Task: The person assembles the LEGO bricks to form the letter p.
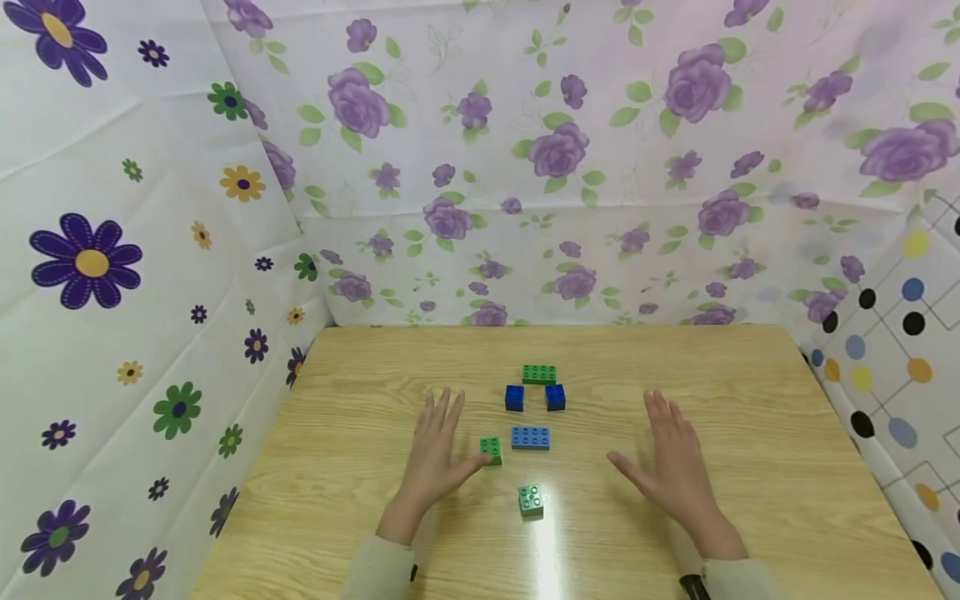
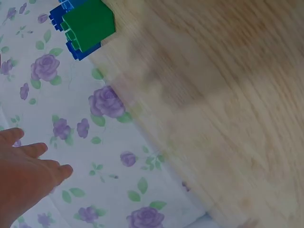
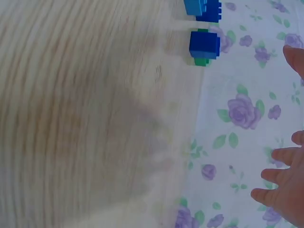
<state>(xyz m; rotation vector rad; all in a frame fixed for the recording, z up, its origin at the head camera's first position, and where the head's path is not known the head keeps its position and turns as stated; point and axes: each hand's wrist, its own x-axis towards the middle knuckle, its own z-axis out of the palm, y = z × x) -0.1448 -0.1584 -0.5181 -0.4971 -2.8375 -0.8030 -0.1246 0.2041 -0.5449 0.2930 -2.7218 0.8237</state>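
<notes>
My left hand [image 1: 433, 461] is spread over the left half of the table, its thumb tip overlapping a small green brick [image 1: 490, 448] in the head view. On the other side my right hand [image 1: 673, 467] hovers with fingers extended and holds nothing. Between the hands lie a light blue brick [image 1: 530, 438] and, closer to me, a pale green square brick [image 1: 531, 500]. Two dark blue bricks [image 1: 514, 397] sit farther back, side by side with a gap. Behind them is a long green brick [image 1: 539, 373]. The left wrist view shows a green brick [image 2: 90, 24] against blue ones.
The wooden table [image 1: 360, 375] ends at a flowered cloth backdrop [image 1: 480, 183]. A daisy-print cloth [image 1: 150, 333] hangs along the left, and a dotted cloth [image 1: 885, 367] borders the right. Light glares off the tabletop near the front.
</notes>
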